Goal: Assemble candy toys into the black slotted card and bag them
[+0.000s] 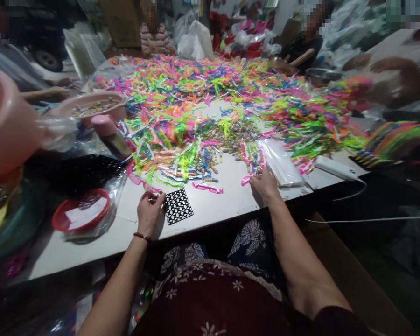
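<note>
My left hand point(150, 211) rests on the white table point(213, 210) near its front edge, fingers curled on the left side of a small black perforated square point(178, 206). My right hand point(264, 185) lies palm down further right, fingers bent among small pink pieces beside a clear plastic bag point(282, 163). Whether those fingers hold a piece is hidden. A big heap of neon-coloured plastic strips point(203, 107) covers the table beyond both hands. A pink strip point(208, 188) lies between the hands.
A red bowl point(80, 214) in a clear bag sits at the left, with a black grid tray point(84, 170), a pink-capped bottle point(110, 135) and a pink basin point(94, 106). A white device point(336, 168) with a cable lies right. Other people sit around the table.
</note>
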Available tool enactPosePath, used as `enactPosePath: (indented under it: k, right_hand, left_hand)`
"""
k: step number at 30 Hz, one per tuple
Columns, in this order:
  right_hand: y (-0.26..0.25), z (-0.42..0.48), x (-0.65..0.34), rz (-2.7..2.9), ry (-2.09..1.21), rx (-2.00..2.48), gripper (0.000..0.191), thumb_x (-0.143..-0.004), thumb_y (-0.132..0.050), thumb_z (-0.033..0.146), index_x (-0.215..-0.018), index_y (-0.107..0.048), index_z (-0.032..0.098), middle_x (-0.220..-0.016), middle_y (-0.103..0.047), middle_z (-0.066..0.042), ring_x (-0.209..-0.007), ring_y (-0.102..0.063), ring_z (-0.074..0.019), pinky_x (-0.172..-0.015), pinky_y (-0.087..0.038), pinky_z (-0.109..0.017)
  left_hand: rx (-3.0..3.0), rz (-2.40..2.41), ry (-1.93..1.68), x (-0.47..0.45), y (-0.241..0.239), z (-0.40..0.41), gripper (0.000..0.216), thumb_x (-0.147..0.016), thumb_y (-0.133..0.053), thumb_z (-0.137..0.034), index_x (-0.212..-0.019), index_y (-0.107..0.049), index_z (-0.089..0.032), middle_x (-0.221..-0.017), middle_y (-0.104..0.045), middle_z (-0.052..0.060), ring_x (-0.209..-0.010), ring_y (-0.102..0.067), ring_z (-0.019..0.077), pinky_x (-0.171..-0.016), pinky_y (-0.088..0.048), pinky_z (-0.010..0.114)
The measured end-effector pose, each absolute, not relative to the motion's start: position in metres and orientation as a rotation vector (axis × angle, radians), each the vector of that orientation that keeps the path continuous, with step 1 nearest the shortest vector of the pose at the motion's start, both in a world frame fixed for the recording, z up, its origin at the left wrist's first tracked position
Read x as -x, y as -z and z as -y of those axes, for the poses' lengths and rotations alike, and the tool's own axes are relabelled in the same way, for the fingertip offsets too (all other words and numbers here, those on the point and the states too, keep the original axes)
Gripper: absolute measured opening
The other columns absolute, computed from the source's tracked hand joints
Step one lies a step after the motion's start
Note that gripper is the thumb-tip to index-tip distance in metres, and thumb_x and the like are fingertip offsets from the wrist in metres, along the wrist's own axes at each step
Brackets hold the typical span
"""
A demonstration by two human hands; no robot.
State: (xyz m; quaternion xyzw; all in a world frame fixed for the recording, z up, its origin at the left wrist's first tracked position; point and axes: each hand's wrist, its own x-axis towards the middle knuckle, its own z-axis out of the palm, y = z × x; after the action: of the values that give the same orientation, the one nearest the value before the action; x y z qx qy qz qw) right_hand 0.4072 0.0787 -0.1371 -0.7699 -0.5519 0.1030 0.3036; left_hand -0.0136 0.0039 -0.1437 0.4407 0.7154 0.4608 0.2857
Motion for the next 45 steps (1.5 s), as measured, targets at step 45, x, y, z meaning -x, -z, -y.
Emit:
enactPosePath:
  k: [45]
  right_hand:
    - [0.134,-0.034,-0.160,1.718,-1.234,1.102,0.027,-0.080,-0.065,0.044,-0.090,-0.066,0.020,-0.077,-0.065,-0.001,-0.074,-0.060,-0.0188,-0.071,-0.049,-0.031]
  left_hand:
    - [-1.438,-1.288,-1.018,0.041,0.146,-0.008,0.048,-0.063,-0.080,-0.026,-0.104,-0.056,-0.016,-0.100,-0.064,0.004,-0.093,-0.060,0.0186,-0.087,-0.048,0.033]
